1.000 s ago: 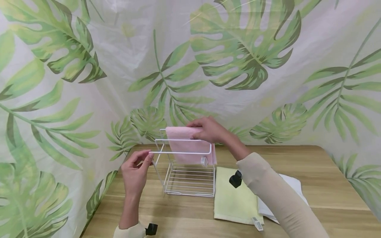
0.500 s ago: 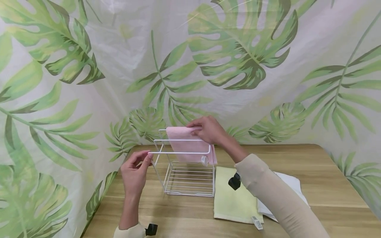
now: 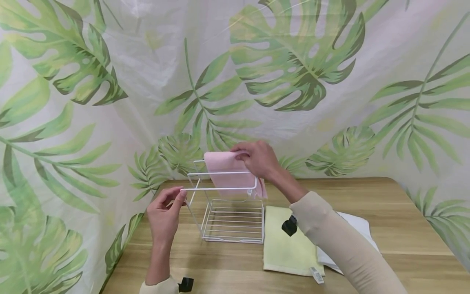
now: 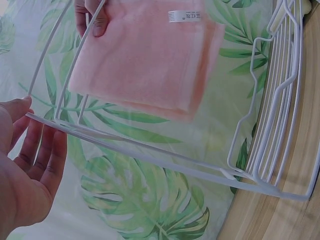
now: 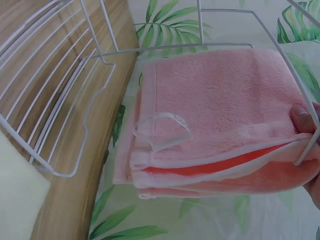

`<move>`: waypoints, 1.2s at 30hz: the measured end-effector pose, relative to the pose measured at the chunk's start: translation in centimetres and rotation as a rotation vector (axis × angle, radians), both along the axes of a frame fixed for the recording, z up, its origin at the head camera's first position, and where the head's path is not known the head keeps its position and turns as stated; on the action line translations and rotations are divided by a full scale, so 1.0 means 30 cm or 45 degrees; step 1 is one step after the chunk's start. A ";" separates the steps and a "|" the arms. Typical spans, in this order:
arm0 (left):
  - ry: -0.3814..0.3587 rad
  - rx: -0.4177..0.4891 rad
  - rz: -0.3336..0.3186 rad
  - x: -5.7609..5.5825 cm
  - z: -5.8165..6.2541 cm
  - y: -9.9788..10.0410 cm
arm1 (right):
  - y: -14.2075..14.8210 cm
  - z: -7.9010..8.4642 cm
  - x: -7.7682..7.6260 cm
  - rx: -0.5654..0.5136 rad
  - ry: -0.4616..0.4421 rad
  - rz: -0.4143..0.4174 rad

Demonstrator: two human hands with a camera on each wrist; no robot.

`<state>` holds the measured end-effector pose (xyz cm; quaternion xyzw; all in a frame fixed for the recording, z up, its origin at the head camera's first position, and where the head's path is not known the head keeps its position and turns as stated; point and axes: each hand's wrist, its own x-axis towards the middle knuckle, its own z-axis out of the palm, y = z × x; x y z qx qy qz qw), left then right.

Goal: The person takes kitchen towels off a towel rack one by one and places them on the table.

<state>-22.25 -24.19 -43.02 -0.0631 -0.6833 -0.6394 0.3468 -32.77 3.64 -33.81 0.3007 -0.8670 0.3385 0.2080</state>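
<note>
A folded pink towel (image 3: 222, 161) hangs at the back of a white wire rack (image 3: 216, 189), its folded top above the rear rail. My right hand (image 3: 260, 159) pinches the towel's top fold near its right end, thumb on the near side. The right wrist view shows the towel's layered edge (image 5: 210, 162) with a red inner layer and a clear tag loop (image 5: 170, 132). My left hand (image 3: 164, 212) pinches the front left corner of the rack's top rail between thumb and index finger. A printed label (image 4: 184, 16) shows on the towel in the left wrist view.
The rack's barred base (image 3: 235, 222) stands on a wooden table (image 3: 220, 265). Right of it lies a folded yellow towel (image 3: 290, 253), partly over a white one (image 3: 358, 228), with my right sleeve above them. A leaf-printed curtain (image 3: 220, 49) rises behind the table.
My right hand has raised the pink towel slightly, so its top fold and lower edge sit higher. The left hand keeps its hold on the rack corner.
</note>
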 end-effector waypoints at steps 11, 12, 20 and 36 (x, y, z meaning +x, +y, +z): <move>0.007 0.035 -0.007 0.005 0.002 0.005 | 0.025 0.045 0.003 -0.156 0.054 0.036; 0.009 0.034 -0.007 0.005 0.002 0.005 | 0.027 0.051 0.004 -0.167 0.054 0.046; 0.033 0.018 -0.011 0.002 0.000 0.004 | 0.059 0.097 0.025 -0.246 0.031 0.081; 0.018 0.018 -0.012 0.001 0.001 0.004 | 0.122 0.199 0.035 -0.395 0.105 0.087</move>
